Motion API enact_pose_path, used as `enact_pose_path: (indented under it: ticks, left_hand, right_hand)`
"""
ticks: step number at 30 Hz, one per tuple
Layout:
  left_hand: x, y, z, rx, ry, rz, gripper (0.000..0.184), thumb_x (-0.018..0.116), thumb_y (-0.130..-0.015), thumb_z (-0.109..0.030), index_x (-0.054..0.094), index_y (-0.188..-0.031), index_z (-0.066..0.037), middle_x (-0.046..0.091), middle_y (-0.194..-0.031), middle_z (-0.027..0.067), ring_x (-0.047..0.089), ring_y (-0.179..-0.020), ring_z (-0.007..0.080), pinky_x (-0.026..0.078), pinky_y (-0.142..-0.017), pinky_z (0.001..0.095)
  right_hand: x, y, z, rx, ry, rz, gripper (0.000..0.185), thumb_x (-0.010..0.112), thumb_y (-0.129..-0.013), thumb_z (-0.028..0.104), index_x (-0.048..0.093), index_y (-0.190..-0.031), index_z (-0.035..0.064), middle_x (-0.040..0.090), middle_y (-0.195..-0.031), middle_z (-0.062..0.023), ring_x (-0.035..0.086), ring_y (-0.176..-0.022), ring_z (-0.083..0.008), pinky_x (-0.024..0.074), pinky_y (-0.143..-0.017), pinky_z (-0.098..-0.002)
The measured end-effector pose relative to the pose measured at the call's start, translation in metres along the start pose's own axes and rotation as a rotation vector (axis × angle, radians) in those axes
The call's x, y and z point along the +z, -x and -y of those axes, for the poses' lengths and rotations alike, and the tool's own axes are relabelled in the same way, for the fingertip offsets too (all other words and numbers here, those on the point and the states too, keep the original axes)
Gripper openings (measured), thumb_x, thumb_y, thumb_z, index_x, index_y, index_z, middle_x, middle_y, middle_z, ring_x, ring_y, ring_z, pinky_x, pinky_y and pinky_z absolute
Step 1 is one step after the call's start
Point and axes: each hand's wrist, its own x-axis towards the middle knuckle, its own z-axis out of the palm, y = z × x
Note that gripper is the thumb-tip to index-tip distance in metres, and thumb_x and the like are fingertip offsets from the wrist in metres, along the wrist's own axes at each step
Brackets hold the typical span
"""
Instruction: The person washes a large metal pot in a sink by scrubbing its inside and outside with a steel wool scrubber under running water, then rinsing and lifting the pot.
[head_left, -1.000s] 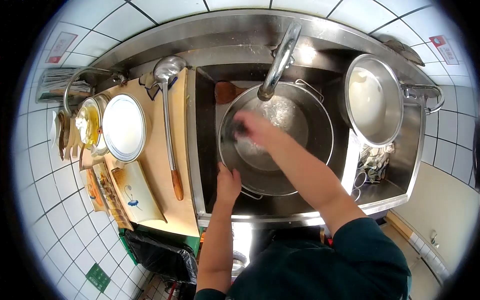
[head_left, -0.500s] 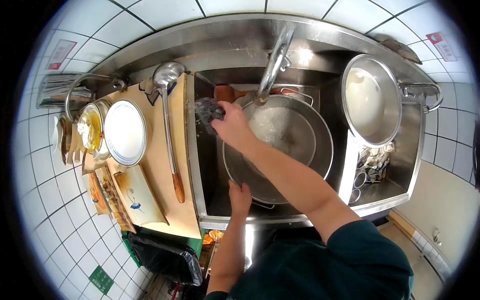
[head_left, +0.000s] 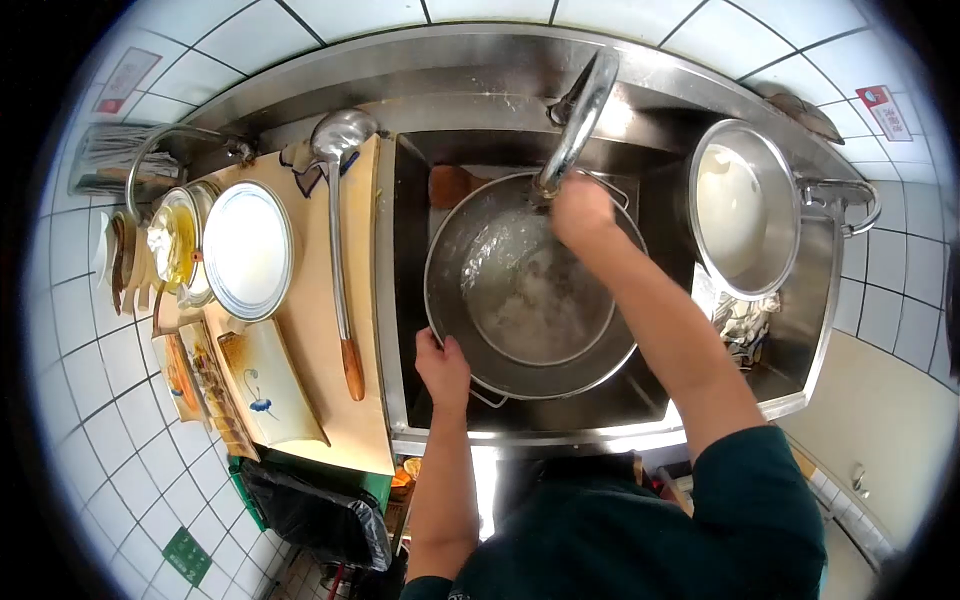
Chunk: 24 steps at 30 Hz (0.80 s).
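Note:
A wide round metal pot (head_left: 470,300) sits in the sink with cloudy water in its bottom. My left hand (head_left: 443,372) grips its rim at the front left, thumb and fingers closed there. At the far right of the rim, my right hand (head_left: 583,212) is curled beside the tip of the faucet (head_left: 583,125). Motion blurs it, and whatever its fingers hold is hidden. The dark scrubber seen earlier does not show. Behind the pot's left side, a reddish-brown wooden piece (head_left: 452,187) sticks out.
On the left, a ladle (head_left: 343,260) lies on a board (head_left: 350,425) near white bowls (head_left: 248,250) and a long plate (head_left: 270,385). A metal basin (head_left: 790,215) with whitish liquid stands at the right sink. Below is a black-lined bin (head_left: 320,515).
My right hand has moved from the pot's left side across to its far right rim, by the faucet. The dark scrubber has dropped from sight. The pot has shifted slightly left.

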Motion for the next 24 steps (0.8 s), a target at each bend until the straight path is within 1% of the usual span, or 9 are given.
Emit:
enact_pose_path:
  ticks: [2,4,7,9,12,16,17,20,24]
  left_hand:
    - [0.000,-0.001,0.001,-0.021,-0.007,0.010,0.019,0.054,-0.088,0.002,0.056,-0.107,0.005,0.068,-0.097,0.0187,0.067,-0.089,0.0269,0.050,-0.083,0.0339]
    - [0.004,-0.002,0.013,-0.063,-0.040,0.030,0.021,0.054,-0.088,0.002,0.055,-0.109,0.005,0.068,-0.098,0.0197,0.068,-0.092,0.0290,0.050,-0.084,0.0348]
    - [0.003,0.005,0.020,-0.064,-0.070,0.070,0.022,0.054,-0.088,0.003,0.054,-0.111,0.004,0.068,-0.101,0.0212,0.068,-0.097,0.0321,0.051,-0.086,0.0362]
    - [0.003,0.005,0.021,-0.025,-0.081,0.080,0.022,0.053,-0.089,0.003,0.053,-0.111,0.004,0.068,-0.103,0.0220,0.068,-0.099,0.0334,0.050,-0.088,0.0369]
    - [0.003,0.002,0.022,0.015,-0.094,0.092,0.022,0.053,-0.089,0.004,0.053,-0.111,0.004,0.068,-0.104,0.0225,0.068,-0.100,0.0341,0.050,-0.089,0.0371]
    - [0.007,0.001,0.035,0.027,-0.053,0.072,0.022,0.053,-0.090,0.001,0.052,-0.112,0.004,0.068,-0.101,0.0251,0.067,-0.098,0.0411,0.051,-0.084,0.0420]
    - [0.007,0.002,0.034,0.044,-0.036,0.056,0.023,0.054,-0.090,-0.001,0.051,-0.112,0.003,0.068,-0.099,0.0265,0.066,-0.097,0.0446,0.052,-0.082,0.0446]
    - [0.006,0.010,0.033,0.032,-0.034,0.035,0.023,0.054,-0.091,-0.001,0.053,-0.113,0.004,0.069,-0.099,0.0247,0.068,-0.096,0.0420,0.052,-0.082,0.0428]
    - [0.004,0.008,0.030,-0.005,0.083,0.018,0.028,0.056,-0.092,-0.003,0.055,-0.119,0.005,0.070,-0.103,0.0223,0.069,-0.095,0.0381,0.052,-0.084,0.0406]
  right_hand:
    - [0.008,0.039,-0.029,0.157,-0.236,-0.241,0.071,0.064,-0.084,0.019,0.035,-0.146,-0.0009,0.055,-0.128,-0.0270,0.068,-0.099,-0.0376,0.0578,-0.082,-0.0427]
    - [0.006,0.060,-0.031,0.322,-0.330,-0.324,0.079,0.063,-0.083,0.018,0.027,-0.150,-0.0017,0.054,-0.128,-0.0296,0.068,-0.098,-0.0388,0.0576,-0.083,-0.0438]
    - [0.004,0.045,-0.006,0.254,-0.354,-0.504,0.079,0.060,-0.085,0.016,0.024,-0.152,-0.0033,0.051,-0.131,-0.0310,0.068,-0.096,-0.0405,0.0581,-0.082,-0.0439]
    - [0.008,0.010,0.019,0.204,-0.435,-0.354,0.055,0.054,-0.090,0.015,0.035,-0.139,-0.0024,0.054,-0.123,-0.0288,0.068,-0.092,-0.0408,0.0579,-0.078,-0.0435]
    - [0.049,-0.050,0.077,-0.154,-0.548,-0.485,0.023,0.045,-0.097,0.017,0.061,-0.105,0.0026,0.068,-0.094,-0.0214,0.068,-0.087,-0.0422,0.0557,-0.071,-0.0468]
    - [0.015,0.000,0.155,-0.998,-0.061,-0.184,0.026,0.056,-0.088,0.015,0.067,-0.098,-0.0060,0.069,-0.100,-0.0195,0.070,-0.095,-0.0334,0.0573,-0.077,-0.0446]
    - [0.016,0.012,0.160,-1.150,0.003,-0.191,0.023,0.057,-0.087,0.015,0.069,-0.098,-0.0010,0.070,-0.094,-0.0167,0.071,-0.090,-0.0319,0.0580,-0.070,-0.0442]
    - [0.043,0.003,0.143,-0.740,-0.145,-0.365,0.018,0.058,-0.086,0.016,0.070,-0.094,0.0059,0.071,-0.089,-0.0139,0.071,-0.084,-0.0314,0.0575,-0.065,-0.0437]
    - [0.036,-0.051,0.021,-0.129,-0.158,-0.362,0.024,0.054,-0.091,0.016,0.066,-0.104,-0.0010,0.072,-0.090,-0.0143,0.072,-0.084,-0.0273,0.0580,-0.067,-0.0404]
